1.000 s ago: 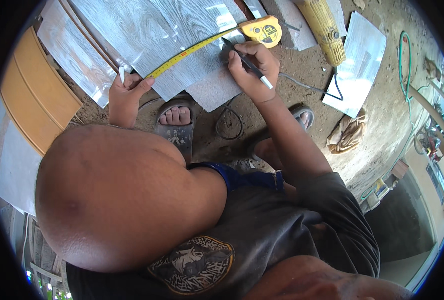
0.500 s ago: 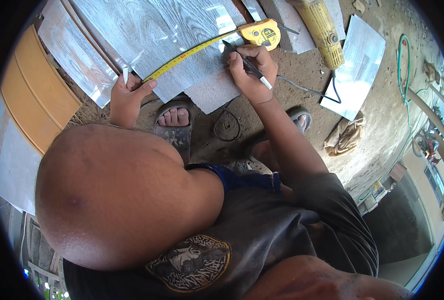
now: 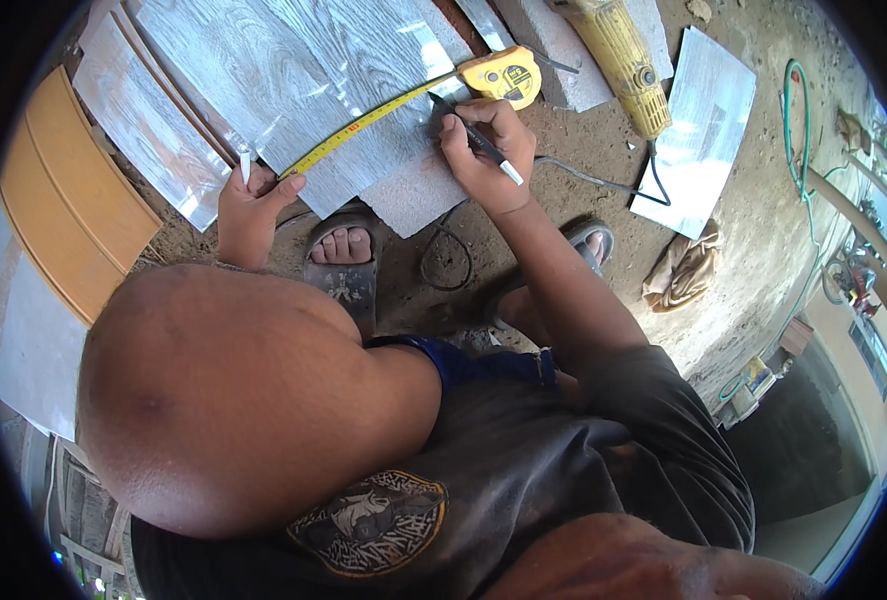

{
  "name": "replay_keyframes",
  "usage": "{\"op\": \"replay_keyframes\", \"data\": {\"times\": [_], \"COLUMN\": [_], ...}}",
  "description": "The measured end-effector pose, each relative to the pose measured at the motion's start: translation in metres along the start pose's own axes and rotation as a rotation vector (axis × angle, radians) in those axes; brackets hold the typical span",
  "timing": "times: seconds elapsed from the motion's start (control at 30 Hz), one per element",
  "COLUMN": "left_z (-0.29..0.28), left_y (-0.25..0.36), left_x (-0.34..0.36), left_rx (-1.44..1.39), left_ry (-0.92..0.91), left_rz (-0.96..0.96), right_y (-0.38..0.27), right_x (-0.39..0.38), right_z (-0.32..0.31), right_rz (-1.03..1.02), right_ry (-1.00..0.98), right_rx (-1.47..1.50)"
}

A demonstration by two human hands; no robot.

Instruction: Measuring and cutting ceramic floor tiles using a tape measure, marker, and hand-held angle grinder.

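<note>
A grey wood-grain tile (image 3: 294,70) lies low in front of me. Across it stretches the yellow blade of a tape measure (image 3: 364,120), with its yellow case (image 3: 505,78) resting at the tile's right side. My left hand (image 3: 248,212) pinches the blade's end at the tile's near left edge. A small white piece like a pen cap (image 3: 245,165) sticks up between its fingers. In my right hand (image 3: 492,155) is a black marker (image 3: 482,143) with a white end, its tip at the tile close beside the blade, near the case.
A yellow angle grinder (image 3: 619,65) with a dark cord lies at the right on a grey block. Past it are another tile piece (image 3: 709,120), a crumpled brown cloth (image 3: 686,268) and a green hose (image 3: 790,130). Orange-brown panels (image 3: 79,190) stand left. My sandalled feet are below.
The whole view has shifted slightly, so things sit a little further left. Both hands keep their grips, and the marker tip stays beside the blade.
</note>
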State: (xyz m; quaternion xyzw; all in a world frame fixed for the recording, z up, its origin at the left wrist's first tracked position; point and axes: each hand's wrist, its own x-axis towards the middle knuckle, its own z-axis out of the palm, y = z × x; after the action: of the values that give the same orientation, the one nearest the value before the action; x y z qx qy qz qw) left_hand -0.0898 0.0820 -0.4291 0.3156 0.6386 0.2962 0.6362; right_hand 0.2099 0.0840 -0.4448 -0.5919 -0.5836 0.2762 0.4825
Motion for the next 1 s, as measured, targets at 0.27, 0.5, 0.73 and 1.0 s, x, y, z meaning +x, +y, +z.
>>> {"op": "replay_keyframes", "data": {"times": [0.27,0.5,0.73,1.0], "left_z": [-0.008,0.0,-0.002,-0.01], "left_y": [-0.009,0.005,0.001,-0.011], "left_x": [0.005,-0.001,0.001,0.004], "left_rx": [0.072,0.103,0.069,-0.069], "left_ry": [0.004,0.0,0.003,0.018], "left_rz": [-0.032,0.009,0.0,0.005], "right_y": [0.0,-0.001,-0.003,0.005], "right_x": [0.0,0.002,0.0,0.004], "right_z": [0.001,0.0,0.0,-0.053], "right_rz": [0.009,-0.031,0.004,-0.125], "right_ry": [-0.003,0.003,-0.018,-0.026], "right_rx": [-0.019,-0.052,-0.013,-0.194]}}
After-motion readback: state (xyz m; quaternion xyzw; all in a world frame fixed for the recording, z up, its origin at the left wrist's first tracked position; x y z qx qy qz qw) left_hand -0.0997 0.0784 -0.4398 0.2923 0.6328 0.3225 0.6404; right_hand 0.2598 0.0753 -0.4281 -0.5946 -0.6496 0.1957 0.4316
